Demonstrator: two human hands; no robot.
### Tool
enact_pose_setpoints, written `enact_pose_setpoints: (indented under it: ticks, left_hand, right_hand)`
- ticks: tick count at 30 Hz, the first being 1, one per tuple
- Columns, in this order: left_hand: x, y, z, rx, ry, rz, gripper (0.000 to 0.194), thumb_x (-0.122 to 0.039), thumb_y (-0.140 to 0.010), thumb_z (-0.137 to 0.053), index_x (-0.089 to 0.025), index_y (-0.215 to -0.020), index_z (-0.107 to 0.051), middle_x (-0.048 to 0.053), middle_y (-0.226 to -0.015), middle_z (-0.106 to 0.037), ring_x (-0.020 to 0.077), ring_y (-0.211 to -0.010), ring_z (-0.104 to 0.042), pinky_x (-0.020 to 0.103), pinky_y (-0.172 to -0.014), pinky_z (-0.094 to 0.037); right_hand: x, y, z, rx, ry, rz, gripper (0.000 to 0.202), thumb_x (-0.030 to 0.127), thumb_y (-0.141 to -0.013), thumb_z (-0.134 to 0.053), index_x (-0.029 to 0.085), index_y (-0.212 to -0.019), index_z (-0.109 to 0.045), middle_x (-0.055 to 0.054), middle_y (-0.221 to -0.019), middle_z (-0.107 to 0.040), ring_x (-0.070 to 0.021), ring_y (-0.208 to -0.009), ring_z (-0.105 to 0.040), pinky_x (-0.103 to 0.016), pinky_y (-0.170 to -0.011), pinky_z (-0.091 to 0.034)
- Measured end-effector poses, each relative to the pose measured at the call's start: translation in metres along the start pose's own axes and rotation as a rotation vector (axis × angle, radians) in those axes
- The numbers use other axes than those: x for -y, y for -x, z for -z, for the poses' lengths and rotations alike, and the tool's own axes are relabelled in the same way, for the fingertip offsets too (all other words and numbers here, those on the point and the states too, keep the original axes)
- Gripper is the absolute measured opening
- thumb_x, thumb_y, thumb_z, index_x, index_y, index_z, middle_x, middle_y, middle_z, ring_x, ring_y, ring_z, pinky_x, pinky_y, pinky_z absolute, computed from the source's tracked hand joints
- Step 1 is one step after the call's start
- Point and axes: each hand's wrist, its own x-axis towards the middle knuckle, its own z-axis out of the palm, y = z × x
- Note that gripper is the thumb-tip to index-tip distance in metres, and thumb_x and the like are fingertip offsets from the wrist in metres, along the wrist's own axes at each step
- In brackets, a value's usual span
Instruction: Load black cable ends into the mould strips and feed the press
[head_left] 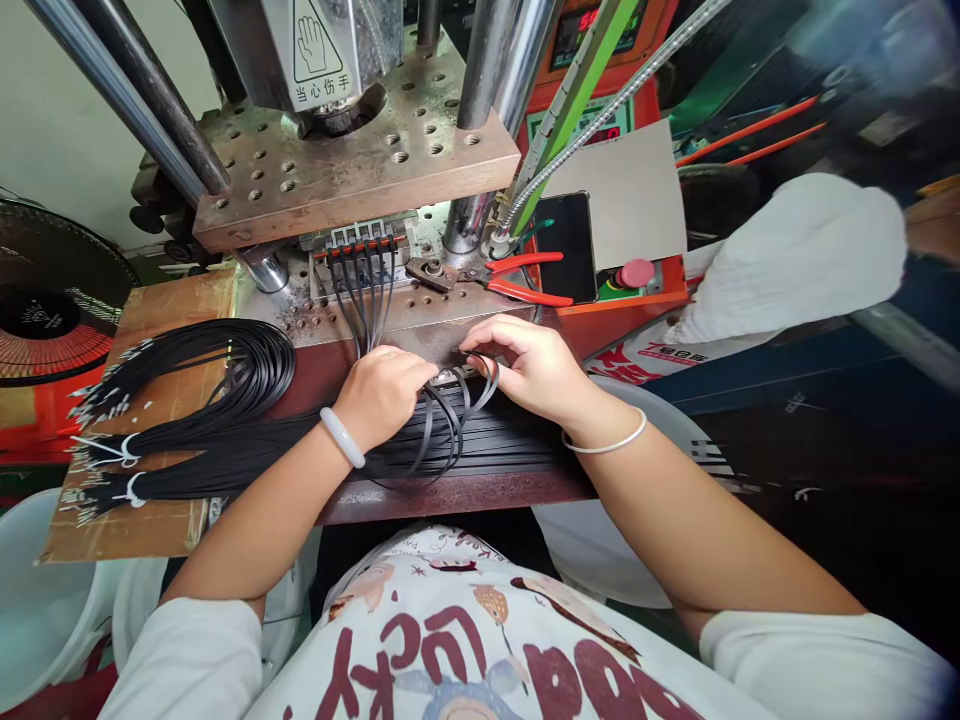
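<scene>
Over the front of the machine bed, my left hand [384,396] is closed, its thumb and finger pinching thin black cables [452,432] that bend into loops between my hands. To its right, my right hand [529,368] has its fingers curled and pinches the ends of the same black cables. Several more black cables [366,300] run from behind my left hand up into the metal mould [364,240] under the press plate. Beneath both hands lies a flat layer of long black cables [517,440]. My palms and some fingertips are hidden.
Diagonal pliers with red handles [529,280] lie by the mould. Left, coiled cable bundles [217,375] rest on cardboard [176,300]. The heavy press plate [360,180] hangs above. A phone [566,245] and a red button [636,273] are at right; a fan [45,300] stands left.
</scene>
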Motion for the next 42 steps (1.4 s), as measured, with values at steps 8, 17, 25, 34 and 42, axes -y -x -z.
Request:
enact_pose_setpoints:
  ticks: [8,17,25,34,42]
  left_hand:
    - [-0.002,0.008,0.019,0.008,-0.069,0.172,0.025,-0.014,-0.092,-0.046,-0.016,-0.091,-0.071,0.011,-0.103,-0.066,0.0214,-0.09,-0.063,0.03,-0.072,-0.051]
    - [0.009,0.012,0.018,-0.187,0.151,0.149,0.027,-0.007,-0.089,-0.047,-0.016,-0.097,-0.071,0.006,-0.094,-0.072,0.0154,-0.083,-0.067,0.026,-0.079,-0.053]
    - [0.009,0.007,0.024,-0.222,0.214,0.234,0.03,0.0,-0.081,-0.049,-0.016,-0.089,-0.073,0.005,-0.085,-0.071,0.0152,-0.08,-0.066,0.027,-0.078,-0.053]
    - [0.012,0.006,0.002,-0.13,0.551,0.456,0.017,-0.003,-0.075,-0.063,-0.016,-0.078,-0.073,0.0,-0.074,-0.073,0.0125,-0.067,-0.068,0.021,-0.069,-0.052]
    - [0.014,0.005,0.004,-0.089,0.436,0.416,0.022,-0.001,-0.074,-0.06,-0.019,-0.079,-0.073,-0.001,-0.078,-0.075,0.0135,-0.072,-0.07,0.022,-0.073,-0.052]
  right_hand:
    - [-0.004,-0.002,-0.001,0.13,-0.138,-0.211,0.026,0.039,-0.082,-0.062,0.015,-0.083,-0.072,-0.006,-0.076,-0.071,-0.0184,-0.069,-0.063,-0.029,-0.065,-0.05]
    - [-0.002,-0.01,0.002,0.19,0.008,-0.094,0.019,0.019,-0.081,-0.053,0.016,-0.082,-0.072,-0.006,-0.078,-0.071,-0.0172,-0.071,-0.064,-0.028,-0.07,-0.049]
    - [0.004,-0.007,0.003,0.239,0.171,0.132,0.024,0.008,-0.081,-0.047,0.015,-0.084,-0.07,-0.007,-0.076,-0.07,-0.0164,-0.067,-0.062,-0.027,-0.066,-0.047]
    - [0.003,-0.002,0.008,0.275,-0.047,-0.041,0.014,0.023,-0.084,-0.055,0.018,-0.084,-0.068,-0.006,-0.08,-0.069,-0.0173,-0.073,-0.063,-0.029,-0.069,-0.049]
    - [-0.005,-0.003,0.013,0.085,-0.05,-0.085,0.01,0.024,-0.079,-0.06,0.02,-0.078,-0.069,-0.007,-0.085,-0.068,-0.0212,-0.081,-0.062,-0.036,-0.076,-0.05]
